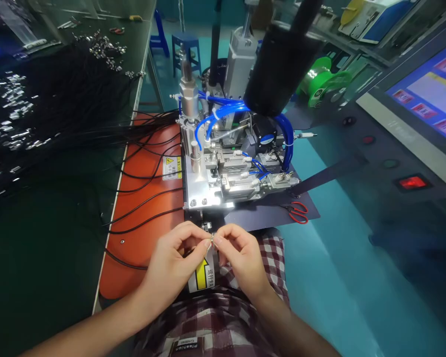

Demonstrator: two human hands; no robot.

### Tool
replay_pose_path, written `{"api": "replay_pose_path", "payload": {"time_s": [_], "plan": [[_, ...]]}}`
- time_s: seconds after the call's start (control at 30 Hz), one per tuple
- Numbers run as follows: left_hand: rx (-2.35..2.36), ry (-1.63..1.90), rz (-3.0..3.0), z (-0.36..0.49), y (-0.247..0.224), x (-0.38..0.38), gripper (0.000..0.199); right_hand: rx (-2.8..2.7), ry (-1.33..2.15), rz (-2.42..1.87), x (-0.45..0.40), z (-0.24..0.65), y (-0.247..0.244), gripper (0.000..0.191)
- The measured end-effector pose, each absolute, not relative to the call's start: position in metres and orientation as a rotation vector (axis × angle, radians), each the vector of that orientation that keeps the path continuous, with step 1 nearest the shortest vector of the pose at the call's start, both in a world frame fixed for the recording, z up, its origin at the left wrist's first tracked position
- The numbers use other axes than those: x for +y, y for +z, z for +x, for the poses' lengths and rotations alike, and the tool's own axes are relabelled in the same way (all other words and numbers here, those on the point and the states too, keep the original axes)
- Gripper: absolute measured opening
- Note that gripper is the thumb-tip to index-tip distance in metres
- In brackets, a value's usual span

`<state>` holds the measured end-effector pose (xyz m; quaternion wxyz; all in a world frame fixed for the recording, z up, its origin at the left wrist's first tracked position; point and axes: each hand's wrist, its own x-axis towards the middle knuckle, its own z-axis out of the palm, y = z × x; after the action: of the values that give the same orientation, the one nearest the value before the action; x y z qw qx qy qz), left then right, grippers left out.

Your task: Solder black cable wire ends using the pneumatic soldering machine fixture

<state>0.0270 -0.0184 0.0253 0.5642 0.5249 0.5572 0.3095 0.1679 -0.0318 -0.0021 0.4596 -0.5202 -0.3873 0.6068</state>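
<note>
In the head view, at lower centre, the left hand (180, 250) and right hand (241, 255) meet, thumb and forefinger of each closed on a tiny metallic piece (212, 239); the fingertips mostly hide it, so its shape is unclear. At upper centre a black cylinder (271, 69) blocks part of the machine (241, 186). The right edge cuts off the screen (429, 91). At upper right, a blurred green spool (321, 89) carries what looks like silvery wire (313, 73).
</note>
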Motion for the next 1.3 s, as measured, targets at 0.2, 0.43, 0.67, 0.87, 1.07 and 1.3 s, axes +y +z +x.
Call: {"api": "replay_pose_path", "payload": {"time_s": [0.2, 0.43, 0.67, 0.87, 1.07, 1.3], "plan": [[1.243, 0.887, 1.471, 0.024, 0.015, -0.022, 0.011, -0.721, 1.689, -1.159, -0.031, 0.165, -0.012, 0.019], [1.261, 0.721, 1.02, 0.027, 0.028, -0.011, 0.012, -0.818, 1.591, -1.165, -0.031, 0.166, -0.007, 0.018], [1.291, 0.708, 0.733, 0.029, 0.032, -0.008, 0.023, -0.958, 1.449, -1.282, -0.031, 0.168, -0.006, 0.016], [1.314, 0.645, 0.793, 0.03, 0.036, -0.008, 0.018, -1.12, 1.23, -1.37, -0.032, 0.164, -0.005, 0.011], [1.286, 0.803, 1.272, 0.025, 0.022, -0.015, 0.008, -0.946, 1.506, -1.258, -0.029, 0.166, -0.006, 0.017], [1.261, 0.705, 1.762, 0.015, 0.015, -0.012, 0.01, -0.783, 1.644, -1.222, -0.023, 0.17, -0.013, 0.017]]}}
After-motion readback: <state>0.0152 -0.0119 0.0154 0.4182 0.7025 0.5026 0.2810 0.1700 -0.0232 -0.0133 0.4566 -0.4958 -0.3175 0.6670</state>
